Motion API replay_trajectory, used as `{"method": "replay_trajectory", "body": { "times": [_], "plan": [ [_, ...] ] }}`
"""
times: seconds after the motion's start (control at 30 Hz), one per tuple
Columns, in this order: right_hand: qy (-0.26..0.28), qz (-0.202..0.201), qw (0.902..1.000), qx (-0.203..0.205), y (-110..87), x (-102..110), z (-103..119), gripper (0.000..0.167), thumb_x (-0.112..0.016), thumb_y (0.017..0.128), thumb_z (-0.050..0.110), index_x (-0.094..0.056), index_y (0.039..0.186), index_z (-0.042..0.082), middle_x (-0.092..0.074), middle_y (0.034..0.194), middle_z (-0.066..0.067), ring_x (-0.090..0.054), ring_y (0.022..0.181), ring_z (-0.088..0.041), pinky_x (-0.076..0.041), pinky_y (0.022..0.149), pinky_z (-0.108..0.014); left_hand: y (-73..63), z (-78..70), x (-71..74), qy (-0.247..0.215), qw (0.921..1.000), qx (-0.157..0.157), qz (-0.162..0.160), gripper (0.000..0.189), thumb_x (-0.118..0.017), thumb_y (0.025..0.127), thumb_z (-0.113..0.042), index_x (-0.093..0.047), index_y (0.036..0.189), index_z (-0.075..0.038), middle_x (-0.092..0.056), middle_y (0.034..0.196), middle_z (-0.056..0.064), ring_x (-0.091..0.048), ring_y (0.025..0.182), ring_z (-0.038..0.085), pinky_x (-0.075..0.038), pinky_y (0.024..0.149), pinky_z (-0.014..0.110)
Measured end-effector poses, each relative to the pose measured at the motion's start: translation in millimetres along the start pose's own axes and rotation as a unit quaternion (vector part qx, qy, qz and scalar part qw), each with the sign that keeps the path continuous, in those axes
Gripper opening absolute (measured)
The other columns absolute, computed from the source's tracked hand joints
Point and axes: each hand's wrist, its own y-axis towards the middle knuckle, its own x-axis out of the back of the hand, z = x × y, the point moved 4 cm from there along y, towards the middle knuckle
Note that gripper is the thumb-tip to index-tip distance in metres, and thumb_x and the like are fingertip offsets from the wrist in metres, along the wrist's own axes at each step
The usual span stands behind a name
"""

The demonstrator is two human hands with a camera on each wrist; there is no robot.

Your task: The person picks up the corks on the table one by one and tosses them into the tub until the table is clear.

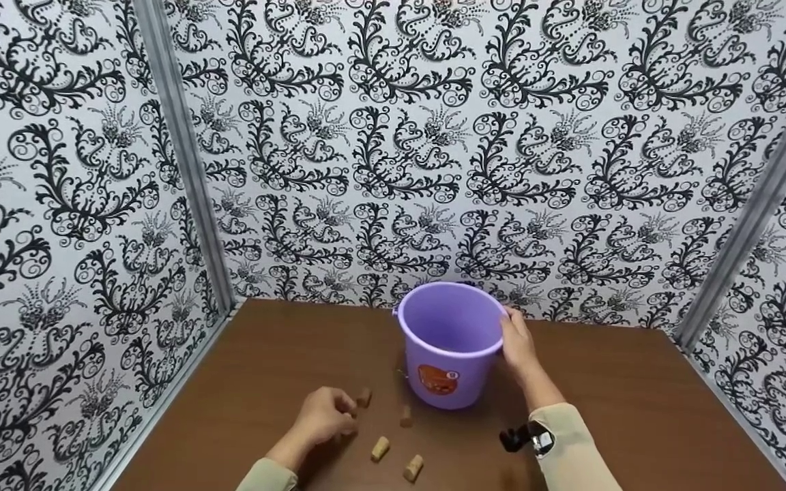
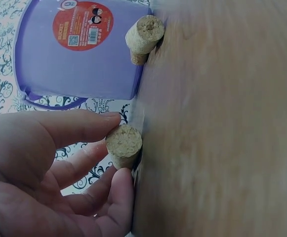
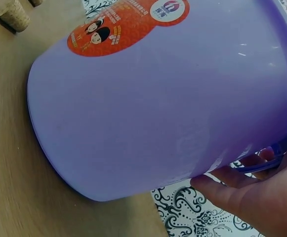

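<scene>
A purple bucket (image 1: 451,375) with an orange-red label stands upright on the table, its mouth facing up. My right hand (image 1: 520,341) grips its right side at the rim; in the right wrist view the thumb (image 3: 217,190) lies along the outer wall, near the purple handle. To the left of the bucket, my left hand (image 1: 325,414) is low over the table. The left wrist view has a cork (image 2: 124,144) between its thumb and fingertips. Another cork (image 1: 364,397) lies just beyond those fingers. The bucket's inner bottom is hidden.
More corks lie on the brown table (image 1: 243,382) in front of the bucket: one cork (image 1: 406,416) close to its base, one cork (image 1: 380,449) nearer, and one cork (image 1: 413,468) nearest. Patterned walls (image 1: 406,170) enclose the table at the back and sides.
</scene>
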Motion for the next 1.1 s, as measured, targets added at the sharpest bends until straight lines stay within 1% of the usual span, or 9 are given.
{"method": "replay_trajectory", "body": {
  "times": [0.13,0.27,0.5,0.67,0.83,0.97,1.1],
  "plan": [
    [-0.003,-0.007,1.0,-0.003,2.5,1,-2,0.045,-0.034,0.115,0.021,-0.044,0.151,-0.003,-0.047,0.155,-0.033,-0.047,0.14,-0.049,-0.036,0.114,-0.048,-0.8,2.0,-0.6,-0.003,1.0,0.006,0.002,0.014,-0.079,0.077,-0.001,-0.076,0.091,-0.001,-0.071,0.076,0.002,-0.059,0.054,0.01,-0.051,0.051,0.026],
    [0.004,-0.001,1.0,-0.005,5.3,2,-5,0.045,-0.034,0.115,0.019,-0.043,0.151,-0.006,-0.045,0.155,-0.036,-0.046,0.139,-0.051,-0.037,0.113,-0.048,-1.4,1.5,-0.2,0.012,0.9999,0.004,-0.005,0.012,-0.079,0.075,0.0,-0.077,0.087,-0.002,-0.071,0.074,0.0,-0.057,0.053,0.008,-0.05,0.052,0.025],
    [-0.034,-0.005,0.9994,0.012,1.9,7,2,0.044,-0.035,0.114,0.018,-0.045,0.151,-0.004,-0.047,0.156,-0.033,-0.047,0.141,-0.048,-0.034,0.118,-0.049,1.7,-3.6,-0.8,0.039,0.9992,-0.001,-0.002,0.016,-0.076,0.07,-0.001,-0.078,0.085,-0.004,-0.071,0.077,0.0,-0.058,0.054,0.008,-0.051,0.052,0.024],
    [-0.039,-0.01,0.9992,0.002,-0.5,10,1,0.044,-0.036,0.113,0.02,-0.047,0.15,-0.001,-0.049,0.156,-0.031,-0.047,0.141,-0.047,-0.033,0.121,-0.053,2.0,-4.3,-2.1,0.058,0.9982,-0.009,-0.007,0.016,-0.076,0.067,-0.001,-0.077,0.081,-0.007,-0.071,0.075,-0.001,-0.06,0.06,0.01,-0.05,0.055,0.024],
    [-0.036,-0.009,0.9993,-0.005,-0.8,11,-1,0.045,-0.035,0.112,0.019,-0.047,0.151,0.0,-0.047,0.157,-0.031,-0.046,0.142,-0.047,-0.033,0.122,-0.055,2.8,-3.5,-3.0,0.061,0.9981,-0.007,-0.007,0.015,-0.075,0.066,-0.001,-0.077,0.079,-0.008,-0.071,0.077,-0.002,-0.06,0.066,0.012,-0.05,0.057,0.025],
    [-0.033,-0.01,0.9994,-0.007,0.7,8,-1,0.045,-0.035,0.112,0.019,-0.047,0.151,0.001,-0.048,0.157,-0.03,-0.047,0.142,-0.046,-0.032,0.122,-0.055,3.4,-3.7,1.7,0.058,0.9983,-0.005,-0.005,0.014,-0.076,0.067,-0.001,-0.077,0.079,-0.009,-0.072,0.08,-0.001,-0.061,0.069,0.012,-0.051,0.059,0.025],
    [-0.027,-0.008,0.9996,-0.003,2.5,2,0,0.046,-0.036,0.111,0.02,-0.048,0.15,0.0,-0.051,0.154,-0.031,-0.049,0.14,-0.046,-0.034,0.121,-0.054,2.2,-5.5,12.8,0.057,0.9982,0.0,-0.021,0.014,-0.076,0.069,-0.001,-0.076,0.081,-0.007,-0.071,0.079,0.0,-0.06,0.067,0.012,-0.05,0.058,0.026]
  ]
}}
